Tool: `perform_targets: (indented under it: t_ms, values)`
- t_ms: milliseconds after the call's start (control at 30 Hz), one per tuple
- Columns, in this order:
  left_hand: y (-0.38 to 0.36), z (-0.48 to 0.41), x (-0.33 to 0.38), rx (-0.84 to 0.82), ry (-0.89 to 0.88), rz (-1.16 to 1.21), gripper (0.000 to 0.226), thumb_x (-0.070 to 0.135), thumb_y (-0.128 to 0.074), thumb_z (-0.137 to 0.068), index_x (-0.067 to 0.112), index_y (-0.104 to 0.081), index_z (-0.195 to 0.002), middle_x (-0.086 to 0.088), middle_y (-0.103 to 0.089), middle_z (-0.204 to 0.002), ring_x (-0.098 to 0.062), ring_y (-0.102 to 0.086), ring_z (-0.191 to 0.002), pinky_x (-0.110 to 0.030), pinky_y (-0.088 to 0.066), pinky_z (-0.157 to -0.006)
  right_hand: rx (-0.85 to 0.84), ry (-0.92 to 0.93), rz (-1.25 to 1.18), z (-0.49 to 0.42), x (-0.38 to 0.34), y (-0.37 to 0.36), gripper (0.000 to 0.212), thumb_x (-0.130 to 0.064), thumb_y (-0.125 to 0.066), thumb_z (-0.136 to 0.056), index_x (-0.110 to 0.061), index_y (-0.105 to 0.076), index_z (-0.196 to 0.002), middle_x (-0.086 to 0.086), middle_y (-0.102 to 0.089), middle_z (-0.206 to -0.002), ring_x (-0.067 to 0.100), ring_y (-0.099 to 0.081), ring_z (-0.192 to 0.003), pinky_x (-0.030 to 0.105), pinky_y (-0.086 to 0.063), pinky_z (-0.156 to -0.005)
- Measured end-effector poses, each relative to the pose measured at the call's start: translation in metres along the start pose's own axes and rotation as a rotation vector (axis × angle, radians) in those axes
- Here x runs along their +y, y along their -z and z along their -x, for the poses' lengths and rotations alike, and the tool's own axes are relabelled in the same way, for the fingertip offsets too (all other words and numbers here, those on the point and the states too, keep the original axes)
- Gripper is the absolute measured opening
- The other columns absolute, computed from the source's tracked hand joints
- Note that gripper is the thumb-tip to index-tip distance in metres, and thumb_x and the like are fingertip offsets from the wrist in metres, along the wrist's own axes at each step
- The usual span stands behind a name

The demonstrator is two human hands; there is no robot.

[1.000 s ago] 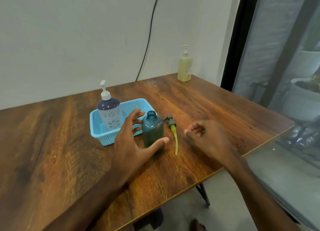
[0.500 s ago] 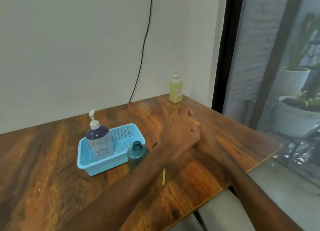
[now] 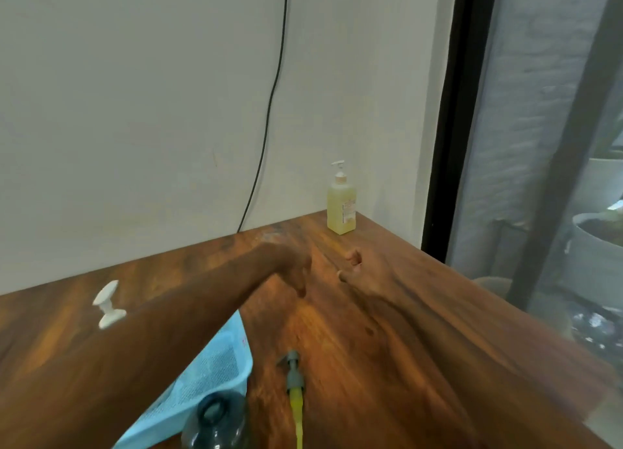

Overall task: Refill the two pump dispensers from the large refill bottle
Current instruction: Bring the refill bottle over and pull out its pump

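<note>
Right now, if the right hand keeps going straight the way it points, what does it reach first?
Probably the yellow pump bottle at the table's far corner; nothing shows between it and the right hand, though depth is unclear.

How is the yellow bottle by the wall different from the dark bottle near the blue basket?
The yellow bottle has its white pump on; the dark teal bottle is open, its pump lying on the table. The yellow one is pale and squarish, the teal one dark and round. Both stand upright.
</note>
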State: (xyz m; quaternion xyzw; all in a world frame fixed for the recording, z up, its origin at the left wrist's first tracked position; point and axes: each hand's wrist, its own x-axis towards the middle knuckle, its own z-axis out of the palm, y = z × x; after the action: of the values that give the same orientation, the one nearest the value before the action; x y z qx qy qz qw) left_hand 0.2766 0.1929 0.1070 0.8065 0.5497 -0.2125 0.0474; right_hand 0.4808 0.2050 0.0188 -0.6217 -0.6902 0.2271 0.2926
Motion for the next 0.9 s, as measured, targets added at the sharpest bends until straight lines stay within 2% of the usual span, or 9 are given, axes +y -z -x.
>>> perform_targets:
  t_ms: [67, 133, 200, 267, 400, 533, 700, 800, 900]
  values:
    - [-0.002, -0.012, -0.015, -0.068, 0.019, -0.036, 0.080, 0.042, -0.077, -0.089, 0.020, -0.040, -0.156, -0.008, -0.044, -0.158, -0.031, -0.043, -0.144, -0.048, -0.037, -0.120, 0.034, 0.008, -0.001, -0.033, 0.001, -0.010, 0.056, -0.066, -0.074, -0.065, -0.038, -0.057, -0.110, -0.016, -0.059, -0.114, 0.008, -0.058, -0.104, 0.010, -0.041, -0.090]
    - [-0.004, -0.024, -0.019, -0.130, -0.031, -0.054, 0.086, 0.044, -0.078, -0.089, 0.022, -0.034, -0.160, -0.006, -0.039, -0.162, -0.031, -0.039, -0.148, -0.048, -0.033, -0.122, 0.176, 0.026, -0.065, -0.060, -0.002, -0.019, 0.080, -0.063, -0.077, -0.061, -0.033, -0.053, -0.131, -0.015, -0.059, -0.125, 0.007, -0.058, -0.113, 0.026, -0.048, -0.098]
    - [-0.006, -0.036, -0.020, -0.155, -0.074, -0.060, 0.094, 0.043, -0.080, -0.088, 0.023, -0.027, -0.163, -0.005, -0.034, -0.165, -0.032, -0.035, -0.151, -0.048, -0.031, -0.123, 0.335, 0.014, -0.138, -0.072, -0.018, -0.016, 0.087, -0.058, -0.082, -0.052, -0.029, -0.055, -0.130, -0.012, -0.062, -0.117, 0.009, -0.062, -0.109, 0.028, -0.055, -0.092]
    - [-0.003, -0.042, -0.020, -0.155, -0.098, -0.063, 0.100, 0.044, -0.082, -0.085, 0.024, -0.023, -0.164, -0.004, -0.031, -0.167, -0.032, -0.032, -0.153, -0.048, -0.028, -0.123, 0.410, -0.087, -0.184, -0.091, -0.023, -0.009, 0.095, -0.048, -0.090, -0.053, -0.017, -0.047, -0.133, -0.006, -0.052, -0.115, 0.013, -0.054, -0.109, 0.029, -0.052, -0.092]
    - [-0.005, -0.052, -0.026, -0.130, -0.107, -0.064, 0.106, 0.050, -0.084, -0.080, 0.029, -0.023, -0.164, -0.002, -0.029, -0.168, -0.031, -0.031, -0.153, -0.051, -0.029, -0.124, 0.450, -0.177, -0.262, -0.127, -0.025, 0.001, 0.109, -0.039, -0.095, -0.058, -0.005, -0.033, -0.141, 0.011, -0.050, -0.131, 0.029, -0.051, -0.125, 0.038, -0.049, -0.096]
    - [-0.008, -0.060, -0.034, -0.131, -0.112, -0.096, 0.108, 0.057, -0.082, -0.078, 0.035, -0.020, -0.164, -0.001, -0.025, -0.169, -0.032, -0.025, -0.155, -0.058, -0.025, -0.124, 0.394, -0.185, -0.264, -0.158, -0.021, -0.001, 0.094, -0.040, -0.093, -0.061, -0.004, -0.039, -0.131, 0.012, -0.057, -0.127, 0.030, -0.057, -0.119, 0.036, -0.051, -0.086]
    - [-0.008, -0.066, -0.034, -0.147, -0.098, -0.100, 0.108, 0.057, -0.083, -0.077, 0.038, -0.021, -0.163, 0.001, -0.024, -0.169, -0.032, -0.024, -0.156, -0.060, -0.024, -0.123, 0.370, -0.170, -0.229, -0.181, -0.017, 0.002, 0.090, -0.047, -0.090, -0.060, -0.007, -0.046, -0.128, 0.009, -0.061, -0.125, 0.030, -0.059, -0.116, 0.042, -0.055, -0.089]
    - [-0.008, -0.071, -0.032, -0.154, -0.079, -0.117, 0.110, 0.058, -0.085, -0.074, 0.040, -0.022, -0.162, 0.000, -0.025, -0.169, -0.034, -0.024, -0.155, -0.061, -0.026, -0.122, 0.334, -0.191, -0.226, -0.187, -0.019, 0.008, 0.083, -0.047, -0.088, -0.061, -0.007, -0.052, -0.124, 0.009, -0.063, -0.122, 0.029, -0.061, -0.112, 0.034, -0.051, -0.078]
    - [-0.007, -0.070, -0.031, -0.159, -0.059, -0.106, 0.108, 0.056, -0.084, -0.076, 0.040, -0.021, -0.162, 0.000, -0.023, -0.169, -0.034, -0.022, -0.156, -0.061, -0.025, -0.123, 0.329, -0.185, -0.205, -0.186, -0.022, 0.013, 0.073, -0.041, -0.089, -0.065, -0.005, -0.057, -0.120, 0.011, -0.063, -0.121, 0.029, -0.061, -0.113, 0.032, -0.046, -0.075]
